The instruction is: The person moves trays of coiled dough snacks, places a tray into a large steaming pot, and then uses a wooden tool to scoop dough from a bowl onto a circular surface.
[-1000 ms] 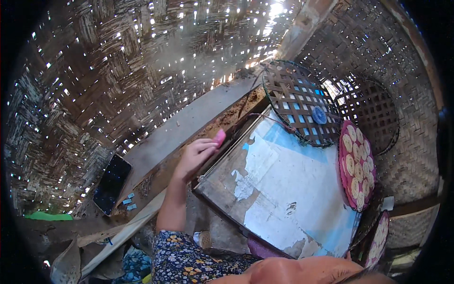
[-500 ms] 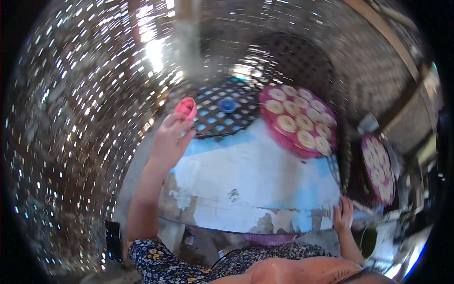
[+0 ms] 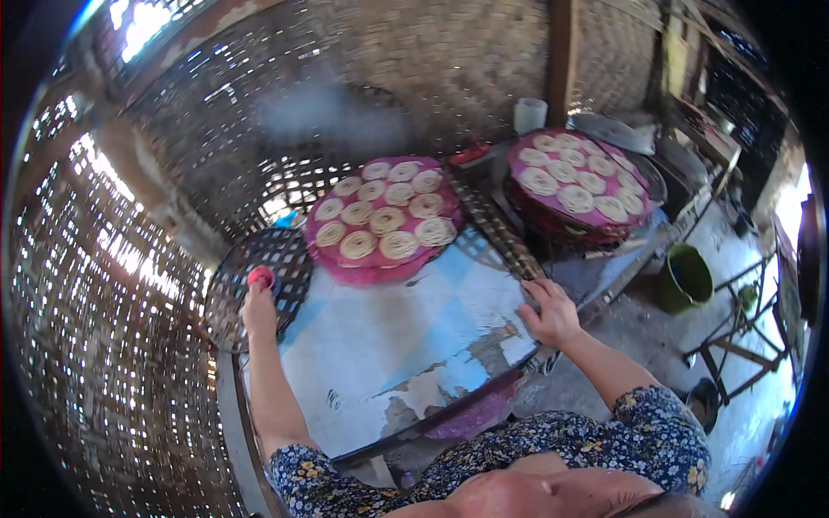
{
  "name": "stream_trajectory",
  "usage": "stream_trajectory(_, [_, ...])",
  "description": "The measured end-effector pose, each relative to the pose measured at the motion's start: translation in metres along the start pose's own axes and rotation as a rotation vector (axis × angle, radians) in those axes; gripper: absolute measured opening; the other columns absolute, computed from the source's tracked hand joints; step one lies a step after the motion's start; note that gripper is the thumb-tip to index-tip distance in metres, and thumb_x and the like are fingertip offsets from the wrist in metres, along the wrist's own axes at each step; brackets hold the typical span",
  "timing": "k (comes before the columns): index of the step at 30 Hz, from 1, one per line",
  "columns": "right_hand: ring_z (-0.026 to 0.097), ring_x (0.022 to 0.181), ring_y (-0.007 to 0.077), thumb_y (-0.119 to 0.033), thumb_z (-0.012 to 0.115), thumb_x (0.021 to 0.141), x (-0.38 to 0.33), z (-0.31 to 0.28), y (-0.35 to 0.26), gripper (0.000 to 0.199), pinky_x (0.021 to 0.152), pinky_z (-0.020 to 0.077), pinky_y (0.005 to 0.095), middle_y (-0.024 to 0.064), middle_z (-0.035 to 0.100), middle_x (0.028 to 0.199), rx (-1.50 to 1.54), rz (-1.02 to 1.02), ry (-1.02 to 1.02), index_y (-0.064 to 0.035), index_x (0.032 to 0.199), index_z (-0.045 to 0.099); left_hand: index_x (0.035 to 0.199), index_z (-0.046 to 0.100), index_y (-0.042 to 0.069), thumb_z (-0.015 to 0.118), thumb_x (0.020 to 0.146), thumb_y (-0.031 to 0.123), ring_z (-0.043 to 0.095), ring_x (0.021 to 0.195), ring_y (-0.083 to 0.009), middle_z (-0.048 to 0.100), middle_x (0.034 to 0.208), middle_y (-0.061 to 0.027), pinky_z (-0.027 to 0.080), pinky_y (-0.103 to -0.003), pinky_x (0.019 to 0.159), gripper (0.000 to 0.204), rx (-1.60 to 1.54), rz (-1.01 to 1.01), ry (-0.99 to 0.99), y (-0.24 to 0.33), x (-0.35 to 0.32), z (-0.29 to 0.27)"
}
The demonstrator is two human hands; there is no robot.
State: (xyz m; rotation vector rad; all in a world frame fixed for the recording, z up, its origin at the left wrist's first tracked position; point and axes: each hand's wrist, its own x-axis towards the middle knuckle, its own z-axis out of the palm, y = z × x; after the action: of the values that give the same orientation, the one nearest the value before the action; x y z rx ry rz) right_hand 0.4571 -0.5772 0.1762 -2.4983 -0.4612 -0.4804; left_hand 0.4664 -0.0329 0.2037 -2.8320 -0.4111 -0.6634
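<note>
My left hand (image 3: 257, 304) reaches out to the far left and holds a small pink round lid (image 3: 260, 276) over a dark woven tray (image 3: 226, 289) at the table's left end. My right hand (image 3: 549, 312) rests open on the right edge of the table (image 3: 406, 345), whose top is worn, with white and blue patches. Beyond the middle of the table lies a round pink tray (image 3: 384, 220) covered with several pale noodle coils. A second pink tray (image 3: 577, 177) with more coils sits farther right.
A woven bamboo wall (image 3: 112, 285) curves round the left and back. A white cup (image 3: 529, 114) stands at the back. A green bucket (image 3: 686, 278) sits on the ground at the right, near a metal stand (image 3: 743, 319). Metal basins (image 3: 665, 160) lie behind the right tray.
The view has swung right, bringing both pink trays and the bucket into sight. My left hand still holds the pink lid, now over the dark woven tray. My right hand rests on the table edge.
</note>
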Motion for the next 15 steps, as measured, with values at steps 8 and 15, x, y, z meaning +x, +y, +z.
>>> stream_trajectory(8, [0.048, 0.097, 0.0326, -0.033, 0.053, 0.077, -0.003, -0.001, 0.009, 0.042, 0.082, 0.0406, 0.0402, 0.0146, 0.049, 0.106, 0.066, -0.059, -0.036, -0.0076, 0.111, 0.049, 0.082, 0.06, 0.0, 0.063, 0.071, 0.008, 0.055, 0.085, -0.0288, 0.053, 0.097, -0.013, 0.046, -0.037, 0.071, 0.014, -0.366, 0.021, 0.31, 0.084, -0.034, -0.113])
stream_trajectory(15, [0.048, 0.098, 0.0329, -0.026, 0.057, 0.076, -0.001, 0.005, 0.037, 0.04, 0.083, 0.0402, 0.0401, 0.0157, 0.048, 0.107, 0.353, -0.151, 0.194, -0.0055, 0.109, 0.05, 0.08, 0.06, 0.001, 0.07, 0.064, 0.007, 0.057, 0.076, -0.0263, 0.057, 0.088, -0.0124, 0.046, -0.033, 0.068, 0.02, -0.716, 0.451, 0.049, 0.231, -0.126, -0.234])
